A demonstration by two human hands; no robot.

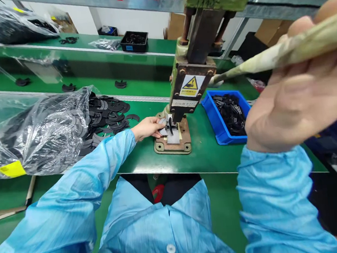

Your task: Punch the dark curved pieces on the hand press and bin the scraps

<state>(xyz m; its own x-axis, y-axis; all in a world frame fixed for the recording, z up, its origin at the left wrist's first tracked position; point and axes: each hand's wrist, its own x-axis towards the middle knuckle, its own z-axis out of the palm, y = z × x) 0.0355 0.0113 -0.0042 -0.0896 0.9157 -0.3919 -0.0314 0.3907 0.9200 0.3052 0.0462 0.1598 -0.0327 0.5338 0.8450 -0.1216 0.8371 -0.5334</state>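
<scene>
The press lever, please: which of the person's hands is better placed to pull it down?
Right hand: it likely suits best, already wrapped around the lever. The left hand is at the press base, touching the black part.

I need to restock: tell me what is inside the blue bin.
The blue bin right of the press holds a heap of small black parts. Its floor beneath the heap is covered.

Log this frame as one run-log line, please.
left hand: holds black part on press base | right hand: grips press lever | blue bin: black pieces | bag: black parts, spilled
</scene>
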